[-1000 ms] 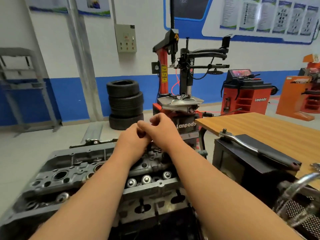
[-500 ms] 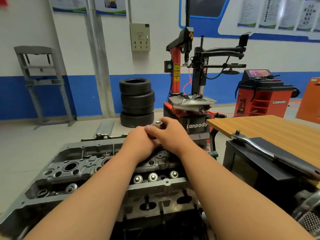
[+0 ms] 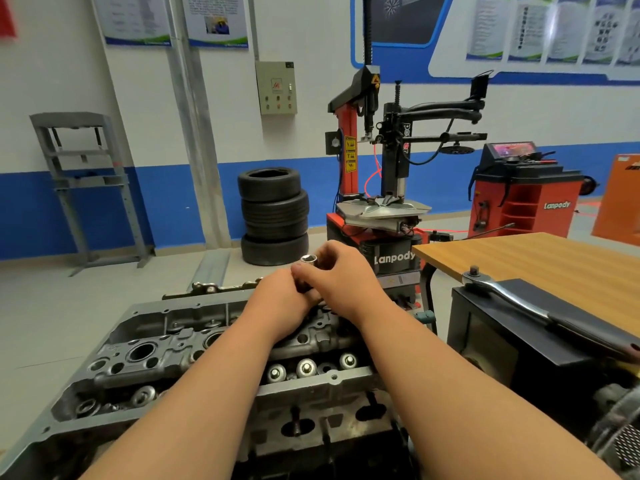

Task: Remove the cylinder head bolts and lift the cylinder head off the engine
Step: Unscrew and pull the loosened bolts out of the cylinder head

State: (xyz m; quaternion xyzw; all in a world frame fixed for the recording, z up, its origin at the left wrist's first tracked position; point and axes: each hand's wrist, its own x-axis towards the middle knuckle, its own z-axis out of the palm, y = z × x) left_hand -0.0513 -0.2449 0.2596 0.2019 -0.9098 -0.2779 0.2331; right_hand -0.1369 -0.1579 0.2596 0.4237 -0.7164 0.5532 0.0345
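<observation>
We are gripping a chrome socket [image 3: 308, 260] between both hands, its open end pointing upward above the far side of the cylinder head [image 3: 194, 355]. Our right hand [image 3: 341, 277] is curling its fingers around the socket from the right, and our left hand [image 3: 282, 296] is closing on the lower part of it from the left, the two hands touching each other. What the socket is sitting on below our fingers is hidden, so we cannot tell whether it is seated on a bolt. The cylinder head is lying on the engine beneath our forearms, its valve springs [image 3: 306, 368] showing in a row along the near side and open bores toward its left end. To our right, a ratchet wrench [image 3: 512, 299] is resting across the top of a black box [image 3: 502, 344], which is standing just beside the near edge of a wooden table [image 3: 540, 258]. Beyond the engine, a stack of tyres [image 3: 273, 216] is standing on the floor near the wall, with a red tyre changer [image 3: 377, 188] just to its right.
</observation>
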